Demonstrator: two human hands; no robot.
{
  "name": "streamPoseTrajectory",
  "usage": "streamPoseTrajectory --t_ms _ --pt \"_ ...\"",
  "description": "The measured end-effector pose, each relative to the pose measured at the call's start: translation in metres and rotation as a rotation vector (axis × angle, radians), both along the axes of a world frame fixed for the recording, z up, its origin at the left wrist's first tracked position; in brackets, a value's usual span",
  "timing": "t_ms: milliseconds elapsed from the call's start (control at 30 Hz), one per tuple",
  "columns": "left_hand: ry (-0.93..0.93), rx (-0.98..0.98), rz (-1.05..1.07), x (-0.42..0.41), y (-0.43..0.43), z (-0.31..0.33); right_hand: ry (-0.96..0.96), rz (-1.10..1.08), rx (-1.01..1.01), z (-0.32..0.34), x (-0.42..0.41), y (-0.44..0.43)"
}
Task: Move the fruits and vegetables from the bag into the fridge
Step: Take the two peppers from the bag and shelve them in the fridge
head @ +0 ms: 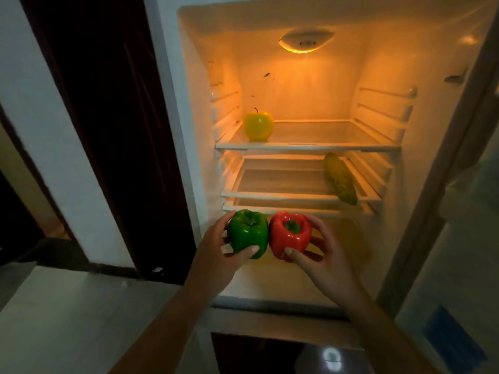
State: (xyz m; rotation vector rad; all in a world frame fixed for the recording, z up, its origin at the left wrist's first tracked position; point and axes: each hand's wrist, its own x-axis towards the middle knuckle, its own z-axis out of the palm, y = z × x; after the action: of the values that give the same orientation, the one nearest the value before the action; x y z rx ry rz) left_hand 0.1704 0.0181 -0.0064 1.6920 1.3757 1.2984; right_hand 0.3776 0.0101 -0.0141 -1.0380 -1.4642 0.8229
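The fridge (421, 163) stands open in front of me, lit orange inside. My left hand (216, 247) grips a green bell pepper (247, 234) and my right hand (324, 252) grips a red bell pepper (290, 233). The two peppers touch side by side, just below the front edge of the lower glass shelf (283, 197). A yellow apple (258, 125) sits at the left of the upper shelf (324, 143). A green cucumber (340, 178) lies at the right of the lower shelf. The bag is out of view.
The fridge door (464, 238) hangs open on the right. A dark curtain (108, 117) and white wall (40, 103) are to the left. A pale counter surface (67, 319) lies at lower left. Below the hands is the fridge's bottom compartment floor (270, 282).
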Motion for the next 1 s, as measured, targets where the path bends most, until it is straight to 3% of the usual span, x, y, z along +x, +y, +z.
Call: streamPoseTrajectory --t_ms 367,1000 --pt "0.048 0.014 -0.015 0.020 0.087 0.000 -0.023 -0.109 -0.007 0.006 0.017 0.074" --pt "0.059 0.021 -0.099 0.039 0.142 0.000 0.018 -0.286 0.010 -0.002 0.035 0.119"
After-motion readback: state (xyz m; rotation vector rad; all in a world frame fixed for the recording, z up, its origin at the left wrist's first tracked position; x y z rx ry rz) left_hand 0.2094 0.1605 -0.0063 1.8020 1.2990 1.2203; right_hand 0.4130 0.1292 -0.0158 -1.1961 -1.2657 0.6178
